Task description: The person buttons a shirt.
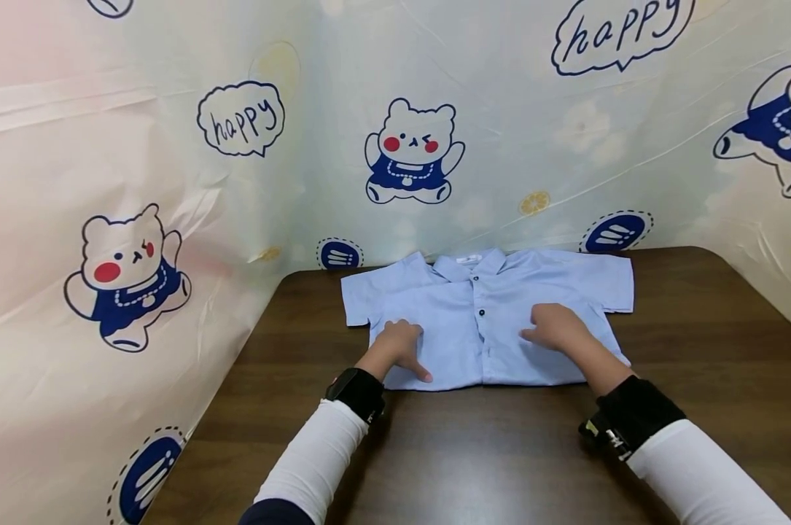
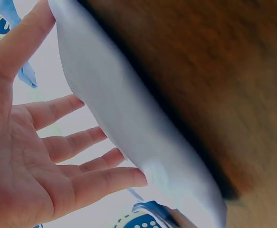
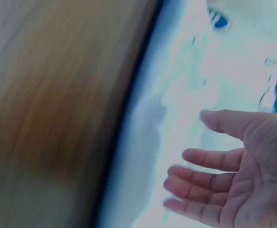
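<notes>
A light blue short-sleeved button-up shirt (image 1: pixel 449 321) lies spread face up on the table, collar toward the back wall and sleeves out to both sides. My left hand (image 1: pixel 403 344) is at its lower left part, thumb spread from the fingers. In the left wrist view, the straight fingertips of that hand (image 2: pixel 33 156) meet the pale cloth (image 2: pixel 109 99). Over the lower right part is my right hand (image 1: pixel 558 328). Its fingers are loosely bent with nothing between them in the right wrist view, where the hand (image 3: pixel 243 175) appears beside the shirt's edge.
The dark brown wooden table (image 1: pixel 474 452) extends in front of the shirt and to both sides. A pale curtain (image 1: pixel 316 146) with bear prints and "happy" lettering hangs behind and at the sides. Black straps with cameras (image 1: pixel 357 394) sit on both wrists.
</notes>
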`<state>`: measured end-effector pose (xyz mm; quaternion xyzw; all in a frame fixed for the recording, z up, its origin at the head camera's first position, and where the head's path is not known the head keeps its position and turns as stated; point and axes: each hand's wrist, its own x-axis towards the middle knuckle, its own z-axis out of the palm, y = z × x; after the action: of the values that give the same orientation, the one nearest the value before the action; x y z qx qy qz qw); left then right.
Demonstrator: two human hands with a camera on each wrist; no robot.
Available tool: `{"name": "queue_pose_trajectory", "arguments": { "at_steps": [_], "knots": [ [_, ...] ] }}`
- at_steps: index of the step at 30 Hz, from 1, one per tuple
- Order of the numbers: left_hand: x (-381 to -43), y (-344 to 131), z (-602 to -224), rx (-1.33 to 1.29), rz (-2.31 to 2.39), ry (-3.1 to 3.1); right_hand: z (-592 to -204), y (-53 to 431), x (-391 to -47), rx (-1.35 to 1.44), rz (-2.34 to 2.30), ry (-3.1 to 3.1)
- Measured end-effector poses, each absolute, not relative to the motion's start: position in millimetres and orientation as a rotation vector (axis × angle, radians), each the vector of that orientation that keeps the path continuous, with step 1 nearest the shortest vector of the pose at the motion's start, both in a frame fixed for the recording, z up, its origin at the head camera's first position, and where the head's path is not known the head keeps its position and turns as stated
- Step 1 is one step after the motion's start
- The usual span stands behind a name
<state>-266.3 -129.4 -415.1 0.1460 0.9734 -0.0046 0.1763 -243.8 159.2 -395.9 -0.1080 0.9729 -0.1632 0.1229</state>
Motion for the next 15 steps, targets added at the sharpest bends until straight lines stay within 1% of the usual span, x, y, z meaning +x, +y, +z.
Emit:
{"name": "queue_pose_trajectory", "arguments": {
  "at_steps": [8,12,15],
  "knots": [
    [-264.1,-129.6,-416.3,0.377,0.01,2.761,-395.8,98.9,-229.5,-0.266,-0.452,2.85],
    [-263.8,-129.8,-415.4,0.372,0.034,2.751,-400.2,91.7,-227.5,-0.249,-0.428,2.849],
    [-263.1,-128.9,-413.1,0.342,0.043,2.744,-402.6,96.1,-228.5,-0.241,-0.564,2.821]
  ]
}}
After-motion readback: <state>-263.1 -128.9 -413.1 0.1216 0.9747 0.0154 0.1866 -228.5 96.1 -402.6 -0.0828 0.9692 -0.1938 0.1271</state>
